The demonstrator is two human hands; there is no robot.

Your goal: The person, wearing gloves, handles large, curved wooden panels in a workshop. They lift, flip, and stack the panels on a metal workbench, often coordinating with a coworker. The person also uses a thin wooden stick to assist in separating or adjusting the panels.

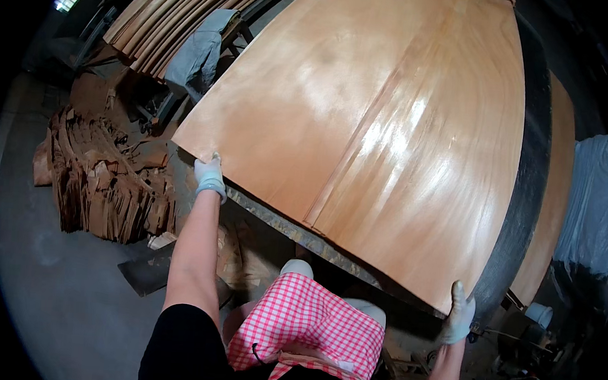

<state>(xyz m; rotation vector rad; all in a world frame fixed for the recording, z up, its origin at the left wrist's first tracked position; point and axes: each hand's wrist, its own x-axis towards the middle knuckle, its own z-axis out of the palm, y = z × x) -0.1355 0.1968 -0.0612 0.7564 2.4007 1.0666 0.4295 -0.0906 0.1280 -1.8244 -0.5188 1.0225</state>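
Note:
A large, thin sheet of wood veneer [302, 99] spreads out before me, reddish-brown, with a lengthwise seam or overlap running down its middle and a glossy sheen on the right part. My left hand [210, 175], in a whitish glove, grips the near edge close to the left corner. At the near right corner my right hand [458, 316], gloved too, holds the sheet with the thumb on top. The fingers of both hands are partly hidden beneath the wood. Under the near edge shows a worn, speckled table edge [301, 237].
Broken veneer scraps [109, 185] are heaped on the floor at left. Curved stacked sheets [182, 15] lie at the far left, beside a grey cloth [201, 51]. To the right are a dark table border [527, 176], another wood sheet [555, 184], a plastic-wrapped stack [592, 201] and a white bucket [538, 315].

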